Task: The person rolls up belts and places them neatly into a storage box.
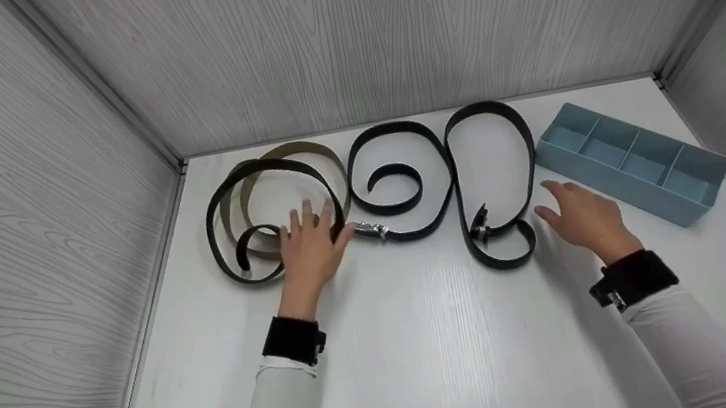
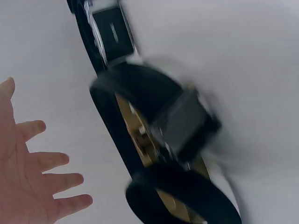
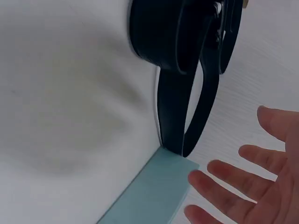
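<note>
My left hand [image 1: 310,253], fingers spread, is over the near right side of a coiled black belt [image 1: 211,230]. Behind that coil a tan belt [image 1: 290,148] shows partly. A second black belt [image 1: 395,128], with a silver buckle [image 1: 370,229], curls in the middle of the table. To its right stands a third black belt [image 1: 487,108], its dark buckle [image 1: 479,226] toward the front. Between this belt and a light blue box [image 1: 622,178], my right hand [image 1: 589,217] hovers with nothing in its fingers. In the left wrist view the left palm [image 2: 23,182] is bare too.
The light blue box has several compartments and sits slanted at the right of the white table [image 1: 414,355]. Grey wood-grain panels [image 1: 339,42] close off the back and both sides. The belts stand on edge in a row near the back panel.
</note>
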